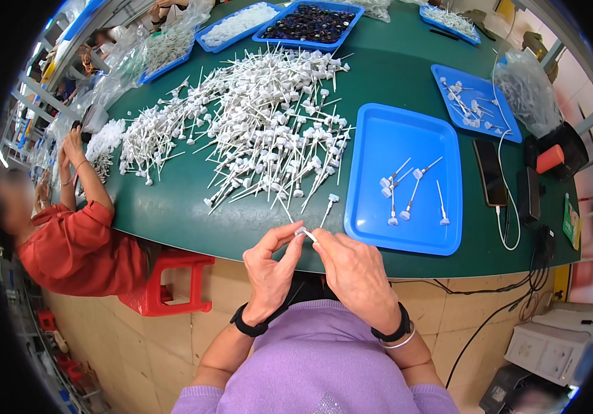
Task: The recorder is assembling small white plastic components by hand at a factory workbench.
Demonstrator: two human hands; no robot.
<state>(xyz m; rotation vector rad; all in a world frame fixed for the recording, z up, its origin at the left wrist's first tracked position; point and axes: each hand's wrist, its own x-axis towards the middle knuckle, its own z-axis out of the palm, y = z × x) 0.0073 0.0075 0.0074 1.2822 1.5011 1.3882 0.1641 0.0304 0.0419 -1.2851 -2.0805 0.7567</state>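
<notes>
At the table's near edge, my left hand and my right hand meet fingertip to fingertip. Pinched between them is a small white plastic piece with a cap-like head and a thin stem. Its far details are too small to make out. Just beyond my fingers lies a similar white capped stem. A big heap of the same white capped stems spreads over the green table. Right of my hands, a blue tray holds several of these pieces, some with a grey collar.
Another blue tray holds more stems at the right, near a phone with a white cable. Trays of white pieces and dark pieces stand at the back. A person in red works at the left, by a red stool.
</notes>
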